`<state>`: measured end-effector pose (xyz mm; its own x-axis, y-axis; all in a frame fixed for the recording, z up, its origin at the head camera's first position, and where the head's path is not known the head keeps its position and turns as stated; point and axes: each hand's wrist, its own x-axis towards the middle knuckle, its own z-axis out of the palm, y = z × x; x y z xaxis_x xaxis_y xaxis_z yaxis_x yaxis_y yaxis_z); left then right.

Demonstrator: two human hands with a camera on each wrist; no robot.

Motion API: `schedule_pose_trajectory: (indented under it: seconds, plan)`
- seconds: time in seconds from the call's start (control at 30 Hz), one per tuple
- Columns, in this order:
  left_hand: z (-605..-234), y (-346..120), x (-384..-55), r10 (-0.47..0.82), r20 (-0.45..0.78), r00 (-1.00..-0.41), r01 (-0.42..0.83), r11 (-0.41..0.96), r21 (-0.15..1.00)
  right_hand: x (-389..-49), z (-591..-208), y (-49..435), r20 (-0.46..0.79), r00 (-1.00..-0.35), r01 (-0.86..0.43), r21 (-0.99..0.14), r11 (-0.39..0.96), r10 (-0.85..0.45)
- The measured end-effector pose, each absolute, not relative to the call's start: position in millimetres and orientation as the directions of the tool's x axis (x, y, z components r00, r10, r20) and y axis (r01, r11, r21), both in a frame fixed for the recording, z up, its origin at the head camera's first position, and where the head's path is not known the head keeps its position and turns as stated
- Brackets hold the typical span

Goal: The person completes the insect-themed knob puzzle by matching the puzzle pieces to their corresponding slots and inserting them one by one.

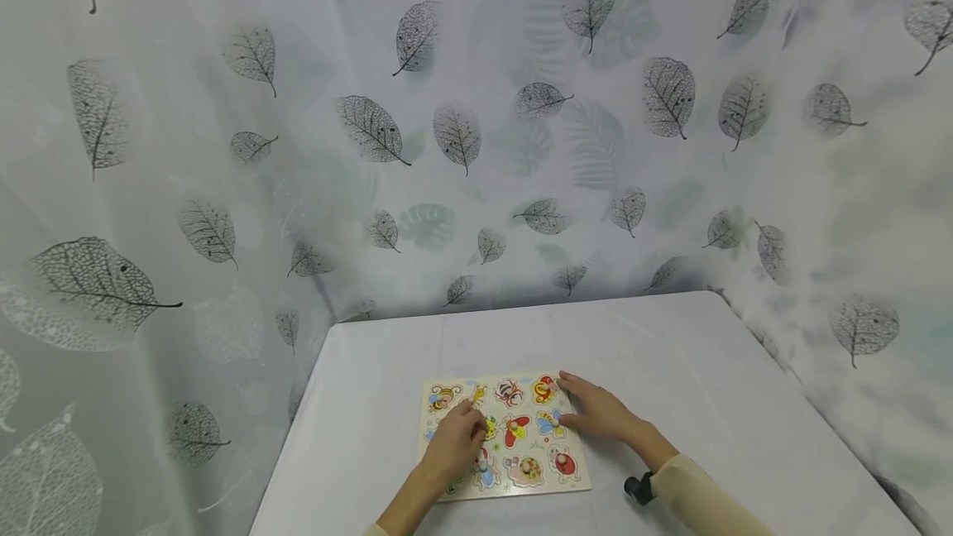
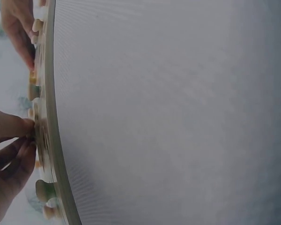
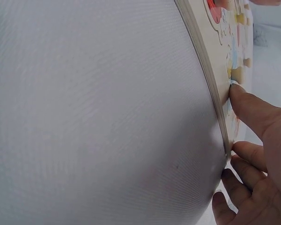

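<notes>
A wooden knob puzzle board (image 1: 539,488) with several insect pieces lies flat on the white table. My left hand (image 1: 456,442) is over the board's left half. In the left wrist view its thumb and fingers (image 2: 19,161) pinch a puzzle piece at the board's surface, its picture hidden by the hand. My right hand (image 1: 601,410) rests at the board's right edge, thumb on the board by the blue-winged bee piece (image 1: 552,423), the other fingers by the far right corner. In the right wrist view those fingers (image 3: 246,171) lie spread and hold no piece.
White cloth covers the table (image 1: 670,354) around the board. Leaf-print curtains (image 1: 491,106) hang behind and on both sides. A small black object (image 1: 639,488) is beside the right sleeve. Wooden knobs (image 2: 46,191) stick up from the pieces.
</notes>
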<state>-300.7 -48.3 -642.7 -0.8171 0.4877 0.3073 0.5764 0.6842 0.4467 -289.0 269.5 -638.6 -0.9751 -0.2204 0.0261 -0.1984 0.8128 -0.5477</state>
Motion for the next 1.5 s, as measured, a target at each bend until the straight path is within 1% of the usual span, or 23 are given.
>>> schedule_pose_trajectory:
  seconds: [0.27, 0.53, 0.77, 1.03, 1.13, 1.23, 1.4, 1.5]
  plan:
    - [-641.1, -52.6, -298.6, 0.480, 0.300, -0.824, 0.566, 0.690, 0.451, -288.4, -635.7, 268.5, 0.014, -0.974, -0.195, -0.556, 0.808, -0.225]
    - [-638.6, -53.9, -298.3, 0.478, 0.305, -0.824, 0.567, 0.701, 0.433, -291.1, -634.2, 269.4, 0.011, -0.974, -0.195, -0.541, 0.818, -0.225]
    - [-642.5, -54.8, -299.6, 0.467, 0.279, -0.839, 0.544, 0.717, 0.435, -291.2, -637.1, 267.5, 0.015, -0.975, -0.194, -0.549, 0.813, -0.222]
    - [-646.6, -56.1, -297.9, 0.480, 0.302, -0.824, 0.567, 0.706, 0.424, -290.6, -639.5, 267.5, 0.017, -0.975, -0.196, -0.531, 0.825, -0.221]
    - [-645.0, -58.6, -297.9, 0.496, 0.290, -0.819, 0.574, 0.691, 0.438, -291.9, -639.8, 267.2, 0.013, -0.974, -0.200, -0.529, 0.825, -0.227]
    - [-640.2, -62.1, -297.8, 0.499, 0.263, -0.826, 0.562, 0.693, 0.452, -292.6, -640.5, 267.0, 0.010, -0.973, -0.201, -0.531, 0.823, -0.231]
    - [-628.0, -72.9, -301.1, 0.479, 0.285, -0.830, 0.557, 0.730, 0.396, -293.2, -641.9, 266.8, 0.011, -0.975, -0.198, -0.506, 0.840, -0.223]
    - [-615.5, -83.9, -304.8, 0.450, 0.326, -0.832, 0.548, 0.763, 0.344, -292.1, -641.1, 266.2, 0.059, -0.975, -0.216, -0.464, 0.859, -0.214]
